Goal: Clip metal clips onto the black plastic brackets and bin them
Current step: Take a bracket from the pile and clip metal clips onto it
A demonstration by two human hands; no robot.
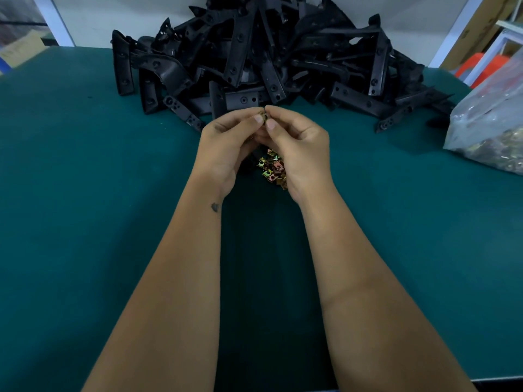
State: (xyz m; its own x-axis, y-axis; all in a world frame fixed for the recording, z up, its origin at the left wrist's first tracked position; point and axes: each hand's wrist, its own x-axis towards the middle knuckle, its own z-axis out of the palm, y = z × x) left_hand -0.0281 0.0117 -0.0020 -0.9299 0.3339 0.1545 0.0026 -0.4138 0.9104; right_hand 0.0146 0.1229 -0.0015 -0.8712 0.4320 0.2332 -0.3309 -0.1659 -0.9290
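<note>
Bare green table [85, 222] lies open from 7 to 10 o'clock and at 4 o'clock; the bracket heap [268, 58] walls 12 o'clock, the plastic bag [489, 123] blocks 2 o'clock, loose clips [272, 168] sit centre

On the surface [85, 193], the heap of brackets [268, 58] lies at twelve o'clock. A small pile of clips [273, 168] sits at the centre, between the left hand [226, 148] and right hand [300, 148]. A bag [492, 120] rests at two o'clock.

Green table [85, 193], white wall [113, 21]
</note>
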